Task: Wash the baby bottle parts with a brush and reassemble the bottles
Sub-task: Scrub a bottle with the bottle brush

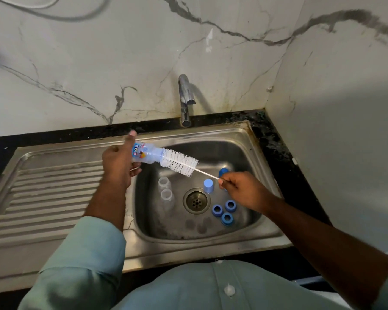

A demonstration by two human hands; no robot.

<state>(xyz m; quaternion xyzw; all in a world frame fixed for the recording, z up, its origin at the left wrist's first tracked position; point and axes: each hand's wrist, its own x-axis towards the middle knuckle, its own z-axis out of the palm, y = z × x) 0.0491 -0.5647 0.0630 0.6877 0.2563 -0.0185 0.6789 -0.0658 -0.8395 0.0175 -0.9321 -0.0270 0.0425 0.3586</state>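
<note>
My left hand [118,164] grips a clear baby bottle [147,154] with a printed label, held sideways over the left rim of the sink, mouth pointing right. My right hand [240,189] pinches the thin white handle of a bottle brush [180,163]. The white bristles sit just outside the bottle's mouth, with the tip at the opening. In the basin stand two clear bottles [165,191], a light blue cap [208,185], a darker blue cap [223,172] partly behind my right hand, and three blue screw rings [224,212].
The steel sink [251,233] has a round drain [196,200] in the middle and a ribbed draining board [45,193] on the left. A chrome tap [185,99] stands at the back, with no water running. Marble walls close in behind and to the right.
</note>
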